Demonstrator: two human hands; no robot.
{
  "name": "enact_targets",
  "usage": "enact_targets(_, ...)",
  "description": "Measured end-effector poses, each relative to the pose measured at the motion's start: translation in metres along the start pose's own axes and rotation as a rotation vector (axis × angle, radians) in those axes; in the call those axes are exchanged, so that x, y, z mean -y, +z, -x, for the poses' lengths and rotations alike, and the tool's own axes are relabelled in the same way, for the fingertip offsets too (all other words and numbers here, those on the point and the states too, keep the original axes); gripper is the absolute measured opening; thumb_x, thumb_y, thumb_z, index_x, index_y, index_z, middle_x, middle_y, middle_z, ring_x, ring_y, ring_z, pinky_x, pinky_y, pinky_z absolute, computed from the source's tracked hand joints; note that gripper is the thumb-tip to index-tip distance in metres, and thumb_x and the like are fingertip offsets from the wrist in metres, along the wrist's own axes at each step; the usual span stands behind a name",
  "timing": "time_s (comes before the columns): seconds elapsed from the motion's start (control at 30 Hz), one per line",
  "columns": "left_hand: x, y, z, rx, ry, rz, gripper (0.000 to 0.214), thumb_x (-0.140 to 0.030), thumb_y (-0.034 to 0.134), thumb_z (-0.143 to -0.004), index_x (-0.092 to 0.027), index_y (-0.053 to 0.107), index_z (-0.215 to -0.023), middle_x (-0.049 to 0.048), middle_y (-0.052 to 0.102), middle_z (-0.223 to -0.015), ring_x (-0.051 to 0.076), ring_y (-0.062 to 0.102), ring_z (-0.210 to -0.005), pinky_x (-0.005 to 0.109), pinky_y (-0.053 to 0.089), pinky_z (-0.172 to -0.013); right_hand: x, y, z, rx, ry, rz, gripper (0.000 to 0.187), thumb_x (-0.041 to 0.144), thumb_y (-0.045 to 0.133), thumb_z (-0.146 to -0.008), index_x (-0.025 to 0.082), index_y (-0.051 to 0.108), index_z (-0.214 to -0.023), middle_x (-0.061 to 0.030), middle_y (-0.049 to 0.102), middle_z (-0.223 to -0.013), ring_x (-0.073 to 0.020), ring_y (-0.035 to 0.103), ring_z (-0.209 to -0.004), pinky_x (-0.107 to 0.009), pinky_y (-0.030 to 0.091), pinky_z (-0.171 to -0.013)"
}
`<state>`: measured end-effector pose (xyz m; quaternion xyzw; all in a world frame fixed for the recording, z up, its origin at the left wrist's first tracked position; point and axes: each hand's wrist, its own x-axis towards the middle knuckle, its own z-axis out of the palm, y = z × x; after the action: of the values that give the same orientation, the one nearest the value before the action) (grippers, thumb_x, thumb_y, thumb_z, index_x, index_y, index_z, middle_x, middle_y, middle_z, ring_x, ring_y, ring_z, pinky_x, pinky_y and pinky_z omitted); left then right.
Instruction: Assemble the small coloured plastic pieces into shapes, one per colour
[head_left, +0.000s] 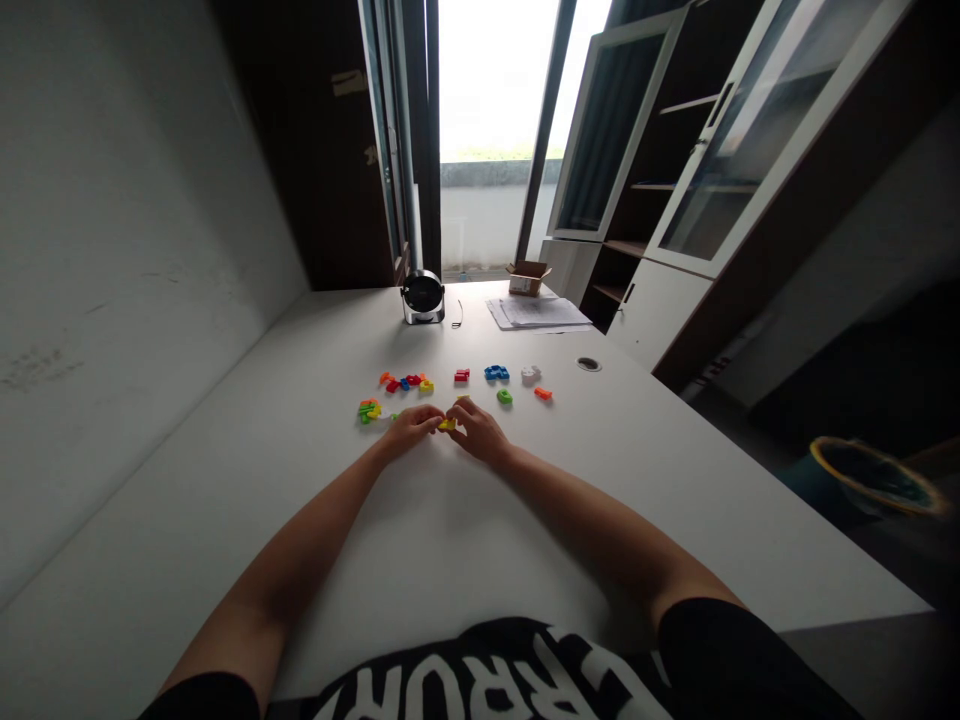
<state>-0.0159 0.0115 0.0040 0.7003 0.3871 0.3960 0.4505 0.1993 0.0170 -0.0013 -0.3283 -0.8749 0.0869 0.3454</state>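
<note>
Left hand (409, 430), right hand (478, 432) half-closed, fingertips meeting at small yellow plastic piece (448, 424); actual hold: cannot tell, fingers hide it.

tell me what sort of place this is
Most likely a small office: a long white desk holds a stack of papers and an open cardboard box, with glass-fronted storage cabinets alongside it.
</note>
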Motion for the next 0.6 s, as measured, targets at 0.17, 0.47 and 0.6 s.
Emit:
enact_targets(0.17, 0.0038, -0.0012, -0.0005, -0.038, -0.012, 0.07, 0.033, -0.041, 0.068, -0.087, -0.015, 0.069, -0.108, 0.0069, 0.069, -0.094, 0.016, 0.061, -0.08, 0.028, 0.048, -0.074, -0.0021, 0.0008, 0.0001, 0.008, 0.009, -0.048, 0.022, 0.021, 0.066, -0.09, 0.024, 0.059, -0.111, -0.0063, 0.058, -0.112, -0.0156, 0.062, -0.084, -0.027, 0.051, -0.073)
enact_targets(0.47, 0.0042, -0.0034, -0.0014, -0.078, -0.018, 0.114, 0.036, -0.038, 0.073, -0.083, -0.015, 0.066, -0.109, 0.006, 0.065, -0.093, 0.015, 0.06, -0.081, 0.028, 0.048, -0.075, -0.0004, -0.001, 0.0007, -0.001, 0.05, -0.106, 0.025, 0.024, 0.064, -0.092, 0.025, 0.06, -0.117, -0.0066, 0.059, -0.116, -0.0142, 0.064, -0.082, -0.027, 0.052, -0.07)
enact_targets(0.6, 0.0065, -0.0036, -0.0015, -0.086, -0.017, 0.098, 0.037, -0.038, 0.073, -0.082, -0.015, 0.066, -0.111, 0.0061, 0.066, -0.095, 0.014, 0.06, -0.079, 0.026, 0.047, -0.073, -0.001, -0.0007, 0.0002, -0.012, 0.073, -0.116, 0.021, 0.027, 0.062, -0.094, 0.024, 0.06, -0.115, -0.0068, 0.06, -0.114, -0.0139, 0.064, -0.08, -0.027, 0.051, -0.07)
